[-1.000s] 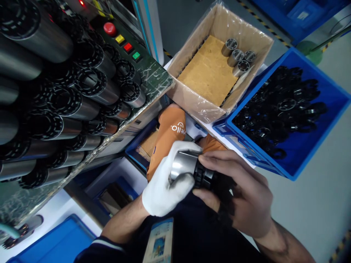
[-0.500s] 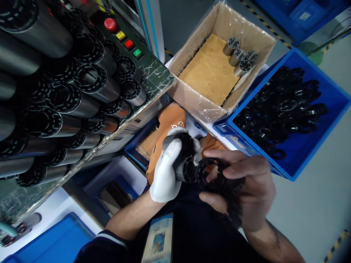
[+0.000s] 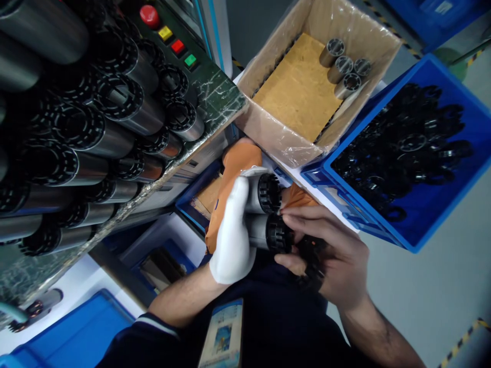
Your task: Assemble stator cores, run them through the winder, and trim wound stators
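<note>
In a white glove, my left hand (image 3: 231, 237) is wrapped round two metal cylinders side by side. Black toothed plastic covers the right end of the upper cylinder (image 3: 253, 193). A similar black ring (image 3: 279, 233) sits on the end of the lower cylinder (image 3: 256, 231). My bare right hand (image 3: 341, 250) has its fingertips at that lower ring. More black plastic rings (image 3: 312, 260) are tucked in its palm, partly hidden by the fingers. How far the lower ring is seated cannot be made out.
A blue crate (image 3: 416, 235) of loose black rings stands at right. Beside it, a plastic-lined carton (image 3: 284, 140) holds several metal cylinders on a brown sheet. Many ringed cylinders (image 3: 123, 105) crowd the green bench (image 3: 218, 97) at left, near colored buttons (image 3: 177, 47).
My right hand has moved slightly left, bringing a black ring onto the lower cylinder's end, which was uncovered before. My left hand has turned the cylinders more side-on.
</note>
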